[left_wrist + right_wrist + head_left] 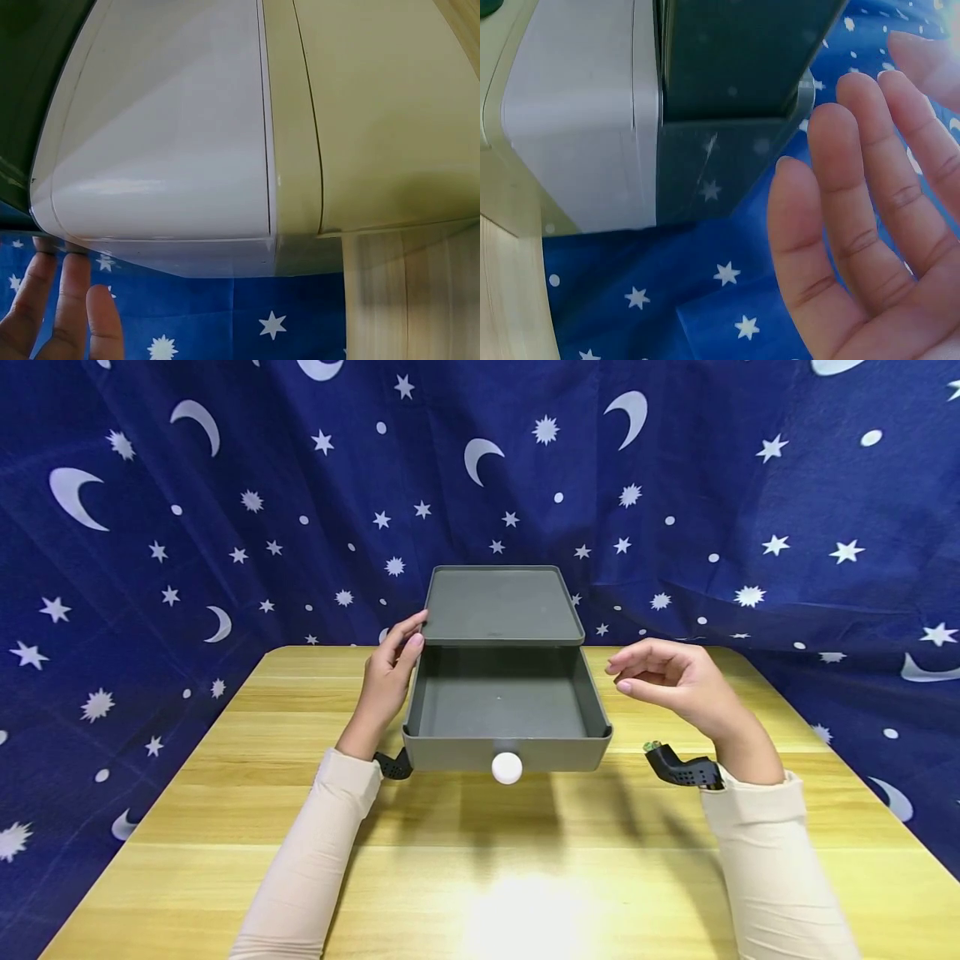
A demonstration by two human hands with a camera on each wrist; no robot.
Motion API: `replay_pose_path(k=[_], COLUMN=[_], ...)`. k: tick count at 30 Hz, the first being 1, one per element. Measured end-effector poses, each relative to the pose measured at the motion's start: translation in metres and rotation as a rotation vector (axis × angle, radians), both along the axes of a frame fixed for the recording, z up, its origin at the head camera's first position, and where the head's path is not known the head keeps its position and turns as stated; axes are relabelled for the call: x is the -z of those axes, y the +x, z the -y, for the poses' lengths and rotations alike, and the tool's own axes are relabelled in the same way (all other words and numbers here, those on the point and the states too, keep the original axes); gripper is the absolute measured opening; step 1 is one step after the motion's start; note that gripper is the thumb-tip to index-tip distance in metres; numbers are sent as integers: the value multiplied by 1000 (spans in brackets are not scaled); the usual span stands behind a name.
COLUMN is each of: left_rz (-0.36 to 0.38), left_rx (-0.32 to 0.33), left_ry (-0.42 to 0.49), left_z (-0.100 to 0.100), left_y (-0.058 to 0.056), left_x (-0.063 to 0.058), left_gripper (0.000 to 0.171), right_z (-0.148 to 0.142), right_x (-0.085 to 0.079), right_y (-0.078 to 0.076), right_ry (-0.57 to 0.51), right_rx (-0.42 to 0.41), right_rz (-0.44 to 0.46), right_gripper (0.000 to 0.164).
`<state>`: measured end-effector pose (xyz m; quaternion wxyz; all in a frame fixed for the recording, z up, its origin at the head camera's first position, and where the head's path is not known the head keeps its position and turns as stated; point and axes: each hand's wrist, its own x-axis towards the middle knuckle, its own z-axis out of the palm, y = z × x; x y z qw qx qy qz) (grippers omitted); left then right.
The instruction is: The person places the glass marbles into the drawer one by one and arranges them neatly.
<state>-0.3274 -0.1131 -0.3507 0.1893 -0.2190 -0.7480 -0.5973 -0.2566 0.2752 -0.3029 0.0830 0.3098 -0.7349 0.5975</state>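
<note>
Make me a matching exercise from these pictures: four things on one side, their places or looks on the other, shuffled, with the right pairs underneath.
1. knob
2. left hand
3. curtain
4. right hand

A. at the left side of the box
B. apart from the box, holding nothing
C. white, on the front of the drawer
D. blue, patterned

Pairs: 1-C, 2-A, 3-D, 4-B

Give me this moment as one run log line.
Drawer: open | white knob: on drawer front | left hand: at box's left side | right hand: right of drawer, holding nothing
</note>
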Motion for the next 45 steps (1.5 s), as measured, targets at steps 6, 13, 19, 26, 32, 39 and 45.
replay_pose_path(k=[6, 13, 19, 26, 32, 39, 45], left_rz=[-16, -16, -6, -2, -1, 1, -7], left_rx=[-8, 4, 2, -5, -16, -13, -8], left_ry=[3, 18, 23, 24, 12, 8, 14], left_z=[0, -1, -1, -2, -2, -1, -1], left_y=[-2, -3, -2, -2, 0, -1, -2], left_x=[-1, 1, 4, 5, 2, 3, 4], left_gripper=[44, 43, 44, 43, 43, 43, 43], right_z=[-14, -32, -48, -66, -76, -86, -92], right_x=[1, 7, 19, 34, 43, 58, 65], right_y=[-5, -11, -17, -25, -28, -33, -34], right_ry=[2, 60, 102, 76, 77, 64, 91], right_rx=[37, 110, 139, 92, 101, 99, 111], right_rz=[25, 57, 105, 178, 214, 245, 274], right_gripper=[33, 28, 19, 22, 25, 26, 25])
